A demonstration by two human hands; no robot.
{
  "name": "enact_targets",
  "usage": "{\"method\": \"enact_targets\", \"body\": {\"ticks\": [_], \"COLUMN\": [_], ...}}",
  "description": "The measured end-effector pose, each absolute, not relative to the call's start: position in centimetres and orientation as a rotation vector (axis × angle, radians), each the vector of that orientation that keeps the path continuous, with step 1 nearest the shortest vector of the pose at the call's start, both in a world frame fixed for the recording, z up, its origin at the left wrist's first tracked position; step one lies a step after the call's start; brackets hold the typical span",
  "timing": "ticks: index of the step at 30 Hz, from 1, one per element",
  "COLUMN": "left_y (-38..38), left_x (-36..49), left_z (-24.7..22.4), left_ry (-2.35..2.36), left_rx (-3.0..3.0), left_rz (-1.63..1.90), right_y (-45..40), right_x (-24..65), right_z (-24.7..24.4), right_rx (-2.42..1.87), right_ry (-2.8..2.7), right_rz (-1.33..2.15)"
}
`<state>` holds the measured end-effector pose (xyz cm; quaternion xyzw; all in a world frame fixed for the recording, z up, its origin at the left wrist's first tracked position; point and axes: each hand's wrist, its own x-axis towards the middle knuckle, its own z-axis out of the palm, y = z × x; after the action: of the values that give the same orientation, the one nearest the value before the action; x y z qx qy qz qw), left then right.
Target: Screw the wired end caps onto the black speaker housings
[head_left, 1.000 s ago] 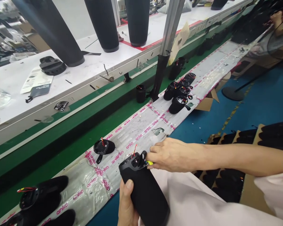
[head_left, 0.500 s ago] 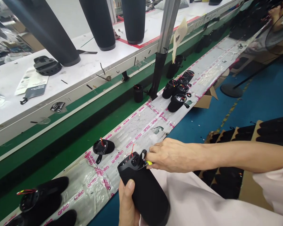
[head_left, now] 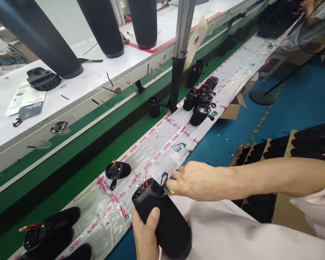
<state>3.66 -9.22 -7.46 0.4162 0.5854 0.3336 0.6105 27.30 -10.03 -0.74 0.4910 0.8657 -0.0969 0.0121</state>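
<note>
My left hand (head_left: 147, 233) grips a black cylindrical speaker body (head_left: 168, 224) from below and the side, thumb across its fabric. The body is tilted, with its open end up and to the left. Red wires (head_left: 145, 182) stick out of that end, and a black strap loop (head_left: 164, 179) rises from the rim. Beside the strap, my right hand (head_left: 186, 180) is closed around a small tool with a yellow handle (head_left: 172, 191). The tool is mostly hidden by my fingers, so its exact kind does not show. Its near end lies close to the rim.
A long bench covered with anko-printed tape (head_left: 154, 151) runs away to the right. On it lie a speaker body (head_left: 117, 170), several more farther back (head_left: 200, 115) and others at lower left (head_left: 51, 229). A metal post (head_left: 182, 32) stands behind. Cardboard trays (head_left: 284, 148) hold black bodies at right.
The speaker body has shifted slightly left and down in my left hand, and its open end faces me a little differently. My right hand stays beside the strap; the view has turned slightly.
</note>
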Motion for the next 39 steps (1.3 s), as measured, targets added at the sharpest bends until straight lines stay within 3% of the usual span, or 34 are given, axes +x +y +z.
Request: {"method": "enact_targets", "body": {"ticks": [4, 9, 13, 23, 39], "left_y": [-8.8, -9.2, -9.0, -7.8, -8.4], "left_x": [3.3, 3.7, 4.4, 6.3, 6.1], "left_z": [-7.6, -7.2, -6.6, -4.9, -3.1], "left_ry": [1.454, 1.500, 1.416, 1.316, 1.478], "left_rx": [0.996, 0.850, 0.813, 1.051, 1.240], "left_rz": [0.699, 0.658, 0.678, 0.655, 0.578], "right_y": [-9.7, -10.5, -10.7, -9.9, -10.4], "right_x": [27.5, 28.0, 28.0, 28.3, 28.5], "right_z": [-1.1, -1.9, -1.6, 1.6, 1.0], "right_rx": [1.614, 1.981, 1.969, 1.587, 1.481], "right_ry": [2.601, 2.564, 2.528, 2.697, 2.765], "right_rz": [-0.474, -1.049, -1.146, -0.423, -0.195]}}
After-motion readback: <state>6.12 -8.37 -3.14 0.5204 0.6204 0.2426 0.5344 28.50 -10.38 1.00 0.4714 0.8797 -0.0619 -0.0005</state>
